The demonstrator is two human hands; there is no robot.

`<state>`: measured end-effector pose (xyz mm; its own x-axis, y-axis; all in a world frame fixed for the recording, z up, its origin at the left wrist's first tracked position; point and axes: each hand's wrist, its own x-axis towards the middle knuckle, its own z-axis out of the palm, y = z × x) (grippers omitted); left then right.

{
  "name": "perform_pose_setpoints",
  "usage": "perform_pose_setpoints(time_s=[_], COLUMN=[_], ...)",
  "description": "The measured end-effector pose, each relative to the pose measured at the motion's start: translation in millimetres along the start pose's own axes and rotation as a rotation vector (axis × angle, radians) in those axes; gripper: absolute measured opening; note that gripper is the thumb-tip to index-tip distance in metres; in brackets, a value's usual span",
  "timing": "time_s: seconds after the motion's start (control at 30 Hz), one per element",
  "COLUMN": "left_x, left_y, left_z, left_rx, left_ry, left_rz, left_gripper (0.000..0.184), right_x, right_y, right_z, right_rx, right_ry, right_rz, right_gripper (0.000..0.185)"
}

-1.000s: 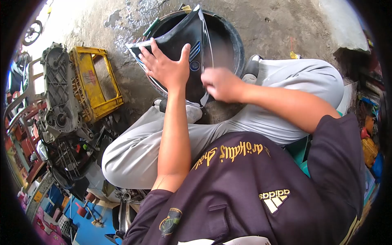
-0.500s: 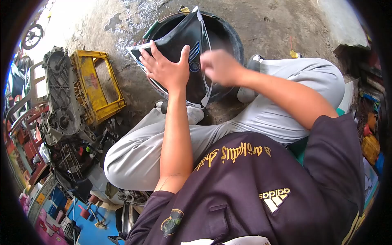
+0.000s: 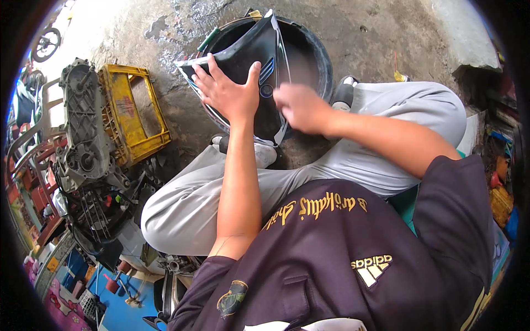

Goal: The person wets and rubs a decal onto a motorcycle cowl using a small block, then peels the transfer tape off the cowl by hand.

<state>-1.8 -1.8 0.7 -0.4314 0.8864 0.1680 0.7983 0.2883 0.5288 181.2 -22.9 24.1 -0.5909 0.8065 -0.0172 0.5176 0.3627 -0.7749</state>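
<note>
A black plastic motorcycle body panel (image 3: 248,52) with blue stripes and a round emblem lies across a dark round tub (image 3: 324,66). My left hand (image 3: 231,96) rests flat on the panel with fingers and thumb spread. By the panel's right edge is my right hand (image 3: 303,108), its fingers curled inward and partly smeared by motion. Whatever it may hold is hidden by the fingers. Pale edging runs along the panel's right side, close to the right fingertips.
Left of me stand a yellow crate (image 3: 130,110) and a grey metal engine casing (image 3: 83,118). A green-handled tool (image 3: 208,38) lies at the tub's left rim. My bent legs (image 3: 182,204) flank the tub. Wet concrete floor (image 3: 359,44) surrounds it.
My right hand has shifted slightly right and down along the panel's right edge. My left hand stays spread on the panel.
</note>
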Motion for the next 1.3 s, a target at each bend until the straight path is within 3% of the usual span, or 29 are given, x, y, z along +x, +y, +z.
perform_pose_setpoints(time_s=[0.13,0.2,0.27,0.33,0.47,0.57,0.6,0.67,0.8,0.9,0.93,1.0,1.13,1.27,1.3], left_x=[0.8,-0.6,0.3,0.4,1.7,-0.1,0.6,0.2,0.0,-0.1,-2.8,0.2,0.8,-0.2,-0.8], left_y=[-0.2,-2.6,-1.7,-0.4,-1.5,-2.4,-2.2,-3.3,-3.6,-2.5,-3.2,-1.3,-0.5,-1.4,-1.0], left_z=[-0.2,-0.5,-0.3,-1.5,-1.3,-0.8,-0.8,0.0,0.9,-1.0,-1.1,-1.8,-2.3,-1.9,-1.4], left_rx=[0.015,0.006,-0.023,-0.030,-0.009,-0.018,-0.019,-0.015,0.000,-0.023,-0.023,-0.019,-0.009,0.018,0.021], left_ry=[-0.006,-0.006,-0.018,-0.027,-0.011,-0.022,-0.025,-0.022,-0.011,-0.018,-0.021,-0.038,-0.026,-0.010,-0.017], left_rz=[-0.003,-0.004,0.000,-0.012,0.008,0.001,0.004,0.008,0.015,0.011,0.006,-0.006,0.007,0.009,0.000], left_gripper=[0.111,0.111,0.112,0.111,0.111,0.111,0.112,0.112,0.112,0.112,0.112,0.112,0.112,0.112,0.112], right_x=[4.6,26.4,24.0,8.5,10.3,30.4,26.9,15.0,10.1,30.2,31.7,20.0,7.9,28.0,27.6], right_y=[-8.9,10.6,12.2,5.0,-7.3,15.2,15.1,8.4,-6.8,16.3,10.6,11.6,-13.5,15.1,14.3], right_z=[-9.1,-15.8,-19.8,-2.5,-5.9,-18.9,-14.8,-3.6,-10.7,-19.9,-30.2,-11.6,-10.2,-18.9,-20.0], right_rx=[0.010,-0.039,0.011,-0.007,-0.018,-0.006,-0.007,-0.056,0.021,-0.059,-0.040,-0.068,-0.007,-0.070,-0.047], right_ry=[-0.193,0.108,0.130,-0.012,-0.292,0.096,0.096,0.054,-0.285,0.084,0.085,0.077,-0.404,0.052,0.073], right_rz=[0.073,0.014,0.141,-0.050,0.048,0.035,0.036,0.022,0.105,0.017,0.099,0.041,0.136,0.050,0.063], right_gripper=[0.008,0.008,0.008,0.007,0.007,0.006,0.006,0.005,0.005,0.005,0.005,0.004,0.006,0.007,0.008])
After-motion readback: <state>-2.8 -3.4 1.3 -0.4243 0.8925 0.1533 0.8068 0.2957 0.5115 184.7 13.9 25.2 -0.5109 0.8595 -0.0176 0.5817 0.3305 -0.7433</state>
